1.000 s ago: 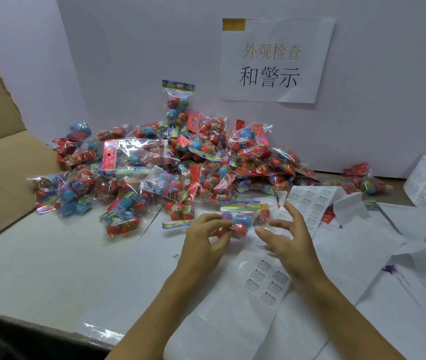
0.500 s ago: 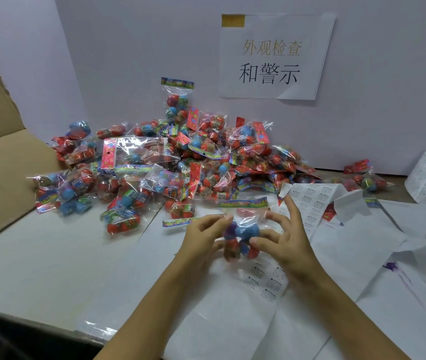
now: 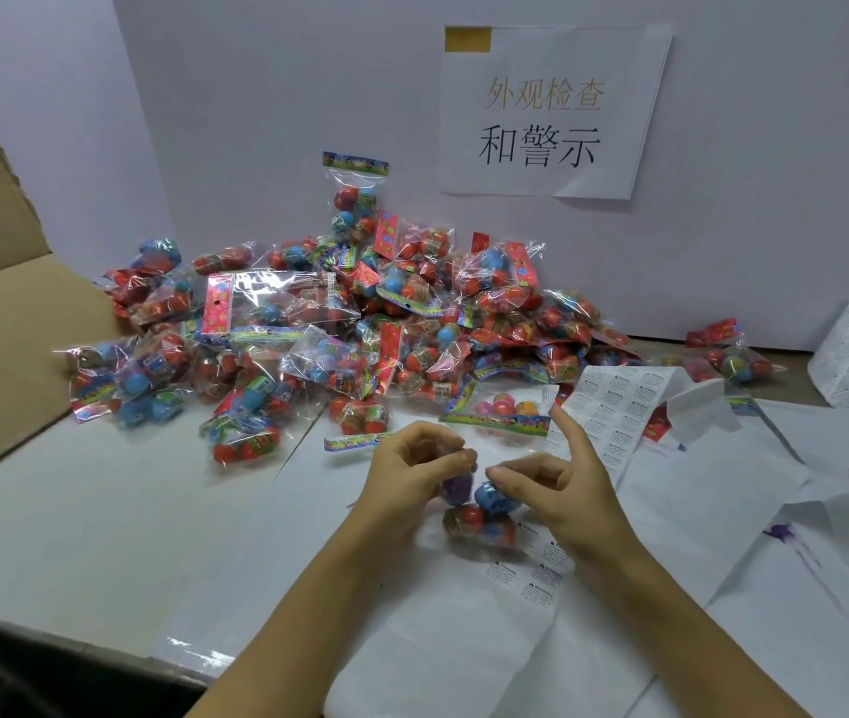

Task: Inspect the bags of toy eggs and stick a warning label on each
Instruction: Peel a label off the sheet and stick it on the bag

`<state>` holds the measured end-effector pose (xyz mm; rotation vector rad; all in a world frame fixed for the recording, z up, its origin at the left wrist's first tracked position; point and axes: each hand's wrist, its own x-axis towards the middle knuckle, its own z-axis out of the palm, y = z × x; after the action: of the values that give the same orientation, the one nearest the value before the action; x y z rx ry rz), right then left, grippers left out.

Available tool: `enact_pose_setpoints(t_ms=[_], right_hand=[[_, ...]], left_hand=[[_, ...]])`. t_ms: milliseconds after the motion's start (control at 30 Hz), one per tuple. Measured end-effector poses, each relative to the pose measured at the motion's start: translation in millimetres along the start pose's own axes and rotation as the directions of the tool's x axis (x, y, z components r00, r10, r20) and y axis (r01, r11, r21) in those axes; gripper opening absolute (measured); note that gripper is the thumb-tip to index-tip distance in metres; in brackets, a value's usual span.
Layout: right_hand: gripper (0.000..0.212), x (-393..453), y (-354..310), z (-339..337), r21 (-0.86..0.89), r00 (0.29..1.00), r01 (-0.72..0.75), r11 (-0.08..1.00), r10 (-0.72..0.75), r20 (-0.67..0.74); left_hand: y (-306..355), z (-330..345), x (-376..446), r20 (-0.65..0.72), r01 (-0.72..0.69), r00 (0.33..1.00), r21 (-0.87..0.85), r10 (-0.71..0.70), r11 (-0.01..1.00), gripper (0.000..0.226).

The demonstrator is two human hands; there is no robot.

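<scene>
Holding one bag of toy eggs [image 3: 479, 505] mid-frame: left hand [image 3: 407, 471] and right hand [image 3: 557, 492] pinch it. Film looks light, slippery; I'd grip the edges.

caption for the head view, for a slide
Both hands, left and right, hold one bag of toy eggs over a label sheet, with the unsorted pile behind.

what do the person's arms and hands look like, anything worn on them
Both forearms are bare right down to the bottom edge of the picture, with no sleeve showing. The left hand and right hand wear no gloves. No ring, watch, bracelet or wrist strap shows on either. The fingernails look short and unpainted, though the picture is slightly blurred.
</scene>
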<state>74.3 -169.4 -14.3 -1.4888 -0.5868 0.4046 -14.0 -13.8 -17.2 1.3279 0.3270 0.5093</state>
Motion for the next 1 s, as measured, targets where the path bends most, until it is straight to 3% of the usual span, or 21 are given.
enact_pose_setpoints(t_ms=[233,367,533,700,867,933,1000], right_hand=[[0.094,-0.9,-1.5,1.7,0.062,0.996,0.043,0.997,-0.038,-0.076],[0.091,-0.9,-3.9,-1.1,0.103,0.992,0.048,0.994,-0.035,-0.121],[0.086,1.9,-6.4,-3.1,0.197,0.98,0.048,0.979,-0.008,-0.199],[0.083,3.1,-10.1,-4.1,0.228,0.976,0.003,0.974,0.047,-0.215],[0.02,7.7,-10.2,-12.7,0.241,0.945,0.082,0.967,0.002,-0.328],[0.02,7.4,-9.4,-14.3,0.21,0.948,0.089,0.974,-0.019,-0.317],[0.035,5.2,-9.3,-10.8,0.18,0.971,0.071,0.981,-0.027,-0.24]], left_hand=[[-3.9,0.8,1.2,0.041,-0.004,0.999,-0.062,0.007,0.998,0.022],[-5.7,0.8,-0.4,0.075,0.107,0.992,-0.064,-0.102,0.992,0.059],[-9.6,4.0,-8.3,0.332,0.075,0.939,0.06,-0.09,0.995,0.057],[-6.7,3.9,-6.5,0.288,0.03,0.956,0.069,-0.049,0.997,0.058],[-3.1,1.1,-3.5,0.166,-0.003,0.986,0.004,0.003,1.0,0.052],[-1.4,0.7,-3.2,0.134,0.001,0.991,-0.025,0.003,1.0,0.05],[-0.4,-0.2,-2.5,0.116,0.016,0.993,-0.061,-0.009,0.998,0.052]])
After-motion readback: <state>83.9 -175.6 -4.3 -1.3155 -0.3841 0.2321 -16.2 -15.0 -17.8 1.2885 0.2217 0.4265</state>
